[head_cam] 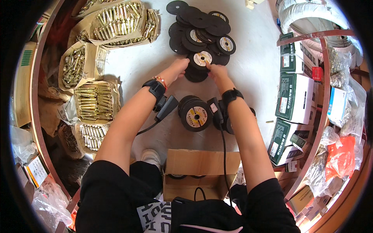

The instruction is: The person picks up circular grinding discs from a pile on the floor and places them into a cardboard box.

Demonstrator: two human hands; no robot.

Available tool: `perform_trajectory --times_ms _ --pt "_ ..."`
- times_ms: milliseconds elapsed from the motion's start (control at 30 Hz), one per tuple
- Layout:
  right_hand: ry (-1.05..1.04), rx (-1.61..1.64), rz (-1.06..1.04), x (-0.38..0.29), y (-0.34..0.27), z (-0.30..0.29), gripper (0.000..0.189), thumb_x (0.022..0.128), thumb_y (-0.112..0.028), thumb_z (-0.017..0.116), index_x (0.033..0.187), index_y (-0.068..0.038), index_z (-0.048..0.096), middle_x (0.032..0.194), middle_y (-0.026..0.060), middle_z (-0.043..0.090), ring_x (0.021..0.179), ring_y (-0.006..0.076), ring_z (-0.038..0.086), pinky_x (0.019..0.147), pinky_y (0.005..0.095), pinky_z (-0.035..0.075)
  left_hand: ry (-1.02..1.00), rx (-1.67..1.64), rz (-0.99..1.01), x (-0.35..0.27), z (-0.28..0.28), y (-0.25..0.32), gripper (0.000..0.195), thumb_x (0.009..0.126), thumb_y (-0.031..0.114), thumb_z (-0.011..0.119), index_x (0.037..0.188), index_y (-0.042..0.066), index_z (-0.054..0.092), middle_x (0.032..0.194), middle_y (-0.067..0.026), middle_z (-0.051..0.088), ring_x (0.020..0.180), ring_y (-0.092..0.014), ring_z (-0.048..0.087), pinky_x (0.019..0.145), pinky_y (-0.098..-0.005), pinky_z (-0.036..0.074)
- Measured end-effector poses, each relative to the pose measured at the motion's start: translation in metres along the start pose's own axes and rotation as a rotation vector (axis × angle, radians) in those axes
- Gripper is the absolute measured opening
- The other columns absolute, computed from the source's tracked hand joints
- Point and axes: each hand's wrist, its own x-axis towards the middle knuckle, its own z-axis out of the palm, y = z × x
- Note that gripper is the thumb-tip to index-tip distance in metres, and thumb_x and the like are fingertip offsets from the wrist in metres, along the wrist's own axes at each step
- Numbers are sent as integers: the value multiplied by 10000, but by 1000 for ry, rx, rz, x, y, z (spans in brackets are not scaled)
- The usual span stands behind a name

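Both of my hands grip a stack of black abrasive cutting discs with a pale, yellow-marked label (pixel 200 61) on top. My left hand (pixel 180 68) pinches its left edge, and the thumb of my right hand (pixel 218 71) rests on the label's right side. Just beyond lies a loose, overlapping heap of black discs (pixel 201 21), some label side up. Closer to me, a neat stack of discs (pixel 194 115) stands on the pale floor (pixel 151 87). More discs (pixel 228 125) beside it are partly hidden by my right forearm and a wrist device.
An open cardboard box (pixel 201 163) with discs inside sits between my legs. Cartons of metal bolts (pixel 118 21) line the left, and green-and-white boxes (pixel 294 97) the right. Red-brown metal shelf frames (pixel 326 75) flank both sides. A black cable (pixel 225 163) hangs from my right wrist.
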Motion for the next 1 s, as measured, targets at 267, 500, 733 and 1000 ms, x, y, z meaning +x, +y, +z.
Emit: perform_trajectory --times_ms 267,500,733,1000 --pt "0 81 -88 3 30 4 458 606 -153 650 997 -5 464 846 84 526 684 183 491 618 308 396 127 19 -4 11 11 0 475 729 344 421 1070 14 397 1043 -133 428 880 -265 456 735 -366 390" --pt "-100 431 224 -8 15 9 360 655 -149 607 973 -66 460 878 71 492 752 181 466 705 340 381 171 -62 -50 18 4 -1 489 743 329 405 1121 22 367 1087 -141 419 902 -274 462 745 -372 398" --pt "-124 440 279 -14 11 11 295 667 -177 621 915 -104 479 832 28 512 810 167 455 727 352 368 206 2 -57 9 1 0 481 745 325 413 1115 20 380 1058 -135 440 898 -268 461 731 -373 397" --pt "-163 196 187 -30 14 6 279 669 -183 637 899 -84 512 797 3 523 708 109 455 583 291 352 224 181 -13 -1 -8 2 547 682 397 533 1009 -37 471 963 -156 507 891 -256 482 686 -383 393"
